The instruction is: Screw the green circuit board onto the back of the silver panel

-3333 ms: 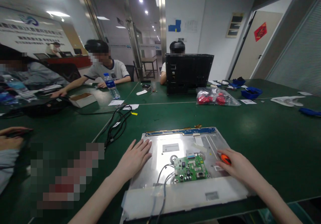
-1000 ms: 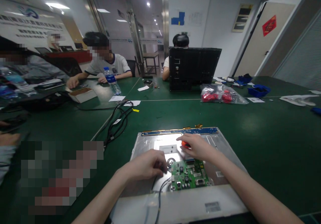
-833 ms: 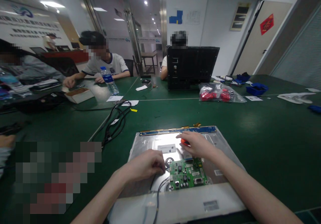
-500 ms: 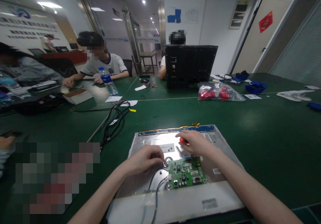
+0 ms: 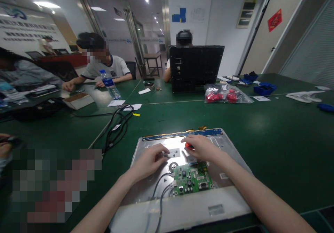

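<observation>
A flat silver display panel [image 5: 148, 187] lies back side up on the table in front of me. Fixed to it is a green circuit board [image 5: 191, 179], with a dark cable [image 5: 159, 205] running from its left side. Over the panel's upper middle, my right hand [image 5: 199, 147] is closed around an orange-handled screwdriver [image 5: 188, 145]; most of the tool is hidden by the fingers. My left hand [image 5: 152, 160] hovers left of the board, thumb and fingers apart, close to small dark screws [image 5: 175, 152] on a pale label.
Black cables [image 5: 122, 125] lie beyond the panel to the left. Farther off stand a black monitor [image 5: 195, 67], a bag of red parts [image 5: 227, 94] and a water bottle [image 5: 109, 84]. Several people sit around the green table [image 5: 273, 135]; a co-worker's hand [image 5: 4, 147] shows at left.
My left hand has lifted away from the round hole beside the board, moved up, and its fingers have parted. My right hand stays in nearly the same place over the panel.
</observation>
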Demonstrator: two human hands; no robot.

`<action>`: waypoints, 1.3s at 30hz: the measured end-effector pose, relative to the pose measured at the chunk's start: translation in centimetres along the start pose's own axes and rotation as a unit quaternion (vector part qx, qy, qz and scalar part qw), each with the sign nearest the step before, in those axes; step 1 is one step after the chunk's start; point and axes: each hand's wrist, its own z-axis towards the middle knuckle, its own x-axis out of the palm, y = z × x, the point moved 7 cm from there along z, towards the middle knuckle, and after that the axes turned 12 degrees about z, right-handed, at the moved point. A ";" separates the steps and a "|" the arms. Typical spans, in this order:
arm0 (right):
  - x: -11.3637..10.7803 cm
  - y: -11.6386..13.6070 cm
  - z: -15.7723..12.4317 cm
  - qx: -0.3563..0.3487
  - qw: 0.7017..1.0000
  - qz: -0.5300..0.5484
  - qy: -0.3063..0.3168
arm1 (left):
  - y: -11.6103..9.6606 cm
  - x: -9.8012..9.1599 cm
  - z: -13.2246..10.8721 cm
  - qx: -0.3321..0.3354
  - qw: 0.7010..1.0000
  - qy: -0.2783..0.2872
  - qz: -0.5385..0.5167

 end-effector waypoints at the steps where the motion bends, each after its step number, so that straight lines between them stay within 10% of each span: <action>1: 0.0 0.1 0.0 -0.001 1.000 0.000 0.001 | -0.3 -0.1 -0.1 0.005 1.000 0.007 -0.004; 10: 0.0 0.5 -0.1 0.003 1.000 -0.001 0.010 | -2.0 1.4 -1.4 0.051 0.978 0.192 -0.062; 28: -0.4 0.8 -0.2 0.010 1.000 0.002 0.013 | -1.8 1.1 -1.4 0.051 0.982 0.179 -0.020; 35: -0.5 1.1 -0.2 0.008 0.999 0.023 0.027 | 0.3 -0.6 -0.1 -0.007 0.999 -0.026 0.021; 39: -0.3 0.7 -0.3 0.012 0.997 0.045 0.059 | 0.5 0.0 0.4 -0.010 0.998 -0.054 0.039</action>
